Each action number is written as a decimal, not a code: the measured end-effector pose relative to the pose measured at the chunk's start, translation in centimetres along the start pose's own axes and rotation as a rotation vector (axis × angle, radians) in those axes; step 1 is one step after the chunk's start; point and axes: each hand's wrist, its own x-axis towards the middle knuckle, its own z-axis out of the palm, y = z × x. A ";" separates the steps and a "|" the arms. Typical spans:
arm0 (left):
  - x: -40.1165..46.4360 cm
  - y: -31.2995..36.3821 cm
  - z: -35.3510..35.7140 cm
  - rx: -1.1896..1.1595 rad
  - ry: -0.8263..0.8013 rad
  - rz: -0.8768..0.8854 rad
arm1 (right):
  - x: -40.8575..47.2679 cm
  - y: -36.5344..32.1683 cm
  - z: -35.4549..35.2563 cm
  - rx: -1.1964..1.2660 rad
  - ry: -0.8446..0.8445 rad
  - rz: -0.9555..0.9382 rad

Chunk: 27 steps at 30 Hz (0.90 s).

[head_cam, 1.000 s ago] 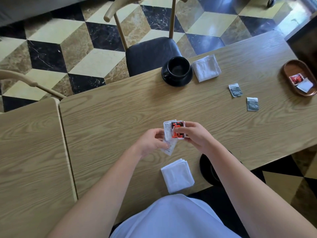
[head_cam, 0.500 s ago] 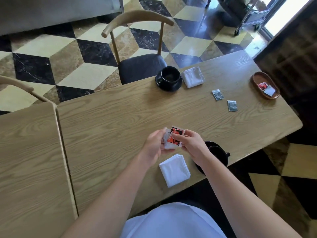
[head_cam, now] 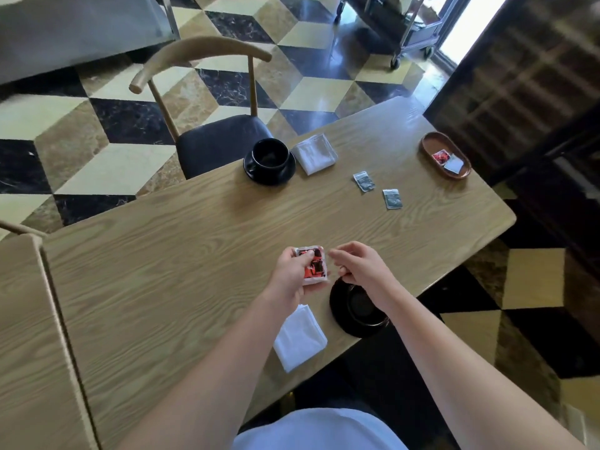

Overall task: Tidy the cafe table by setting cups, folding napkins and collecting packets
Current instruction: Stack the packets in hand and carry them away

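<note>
My left hand [head_cam: 293, 274] holds a small stack of red-and-white packets [head_cam: 313, 265] above the wooden table [head_cam: 181, 241]. Just to its right my right hand [head_cam: 358, 266] hovers with fingers loosely curled and nothing in them. Partly under my right wrist stands a black cup on its saucer [head_cam: 357, 311] at the near edge. Left of that cup lies a folded white napkin [head_cam: 300, 339]. A second black cup and saucer [head_cam: 269, 160] stands at the far edge with another folded napkin [head_cam: 314, 153] beside it. Two grey packets [head_cam: 364, 181] [head_cam: 392, 198] lie loose on the right.
A brown oval tray [head_cam: 430, 146] holding a red and a white packet sits at the far right corner. A wooden chair [head_cam: 214, 138] with a black seat stands behind the table. A second table [head_cam: 22, 336] adjoins on the left. A wheeled cart [head_cam: 409, 27] is far back.
My right hand has let go of the packets and moved slightly right; the stack now rests in my left hand alone. The view has tilted up, showing more of the room.
</note>
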 end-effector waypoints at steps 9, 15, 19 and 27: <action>7.8 2.0 6.3 0.002 0.137 -0.076 | 16.9 2.1 -12.4 -0.125 0.325 0.173; 12.3 2.3 9.5 -0.028 0.220 -0.129 | 24.6 1.6 -15.8 -0.285 0.573 0.136; 14.4 2.7 11.3 -0.016 0.243 -0.140 | 27.2 2.1 -16.9 -0.367 0.581 0.189; 16.1 2.9 12.5 0.041 0.243 -0.175 | 29.4 0.2 -17.5 -0.267 0.504 0.098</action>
